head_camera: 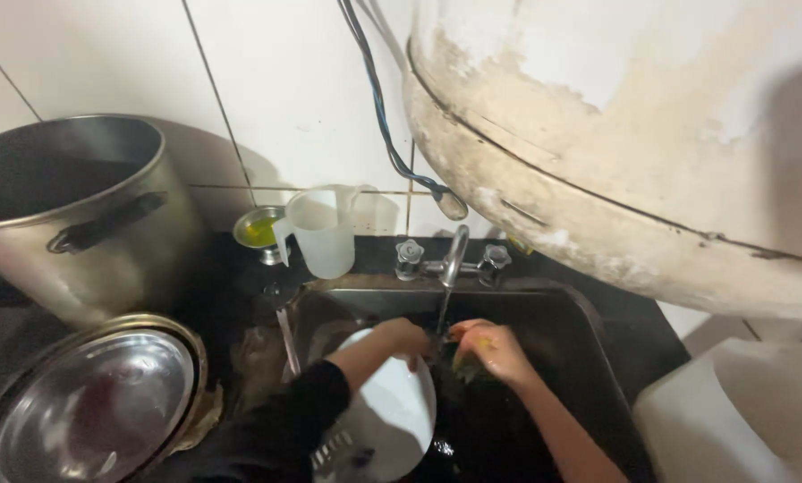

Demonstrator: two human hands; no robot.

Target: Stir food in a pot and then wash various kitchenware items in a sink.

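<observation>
Head view: your left hand (399, 338) grips the white plate (387, 407) by its rim, tilted in the dark sink (589, 340) to catch the tap's (454, 255) stream, while your right hand (495, 349) clenches a sponge (469, 358) under the water.

Glossy white plate (392, 411), brushed metal pot (79, 224), translucent plastic jug (325, 231), chrome tap (453, 259)

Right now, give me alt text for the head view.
A person's left hand holds a white plate in a dark sink while the right hand grips a sponge under the running tap. A large metal pot and a plastic jug stand at left.
</observation>
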